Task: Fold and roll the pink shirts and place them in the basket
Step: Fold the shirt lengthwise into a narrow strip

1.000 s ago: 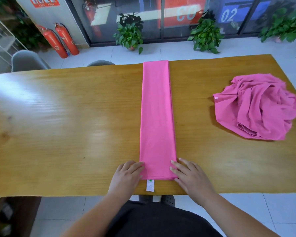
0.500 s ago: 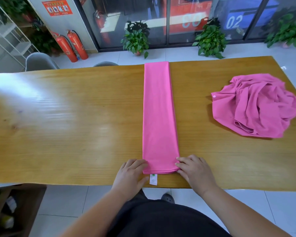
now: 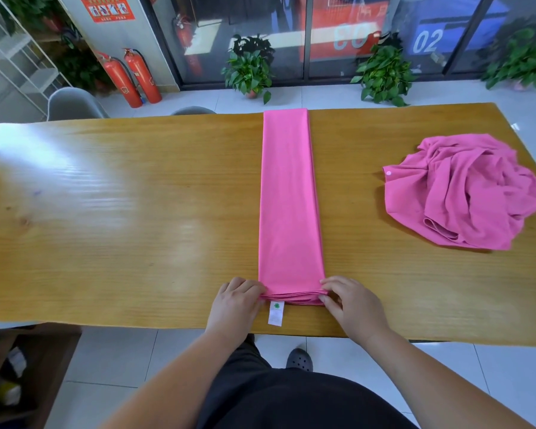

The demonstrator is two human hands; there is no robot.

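Two hands, flat a second ago, now curl in, left hand (image 3: 234, 300) and right hand (image 3: 350, 300) pinching the near end of the folded pink shirt (image 3: 288, 196) stretched down mid-frame on the desk (image 3: 121, 212); rolling looks imminent; crumpled shirt (image 3: 468, 193) waits right.

Long wooden table (image 3: 106, 243) runs left to right. Across its middle, far edge to near edge, lies a pink shirt folded into a narrow strip (image 3: 288, 196). At its near left corner is the left hand (image 3: 234, 301), at its near right corner the right hand (image 3: 350, 301); both seem to pinch the hem. Between them, a small white label (image 3: 276, 314) juts from the near end. Well right of the strip, on the table, sits a crumpled pink shirt (image 3: 464, 193).
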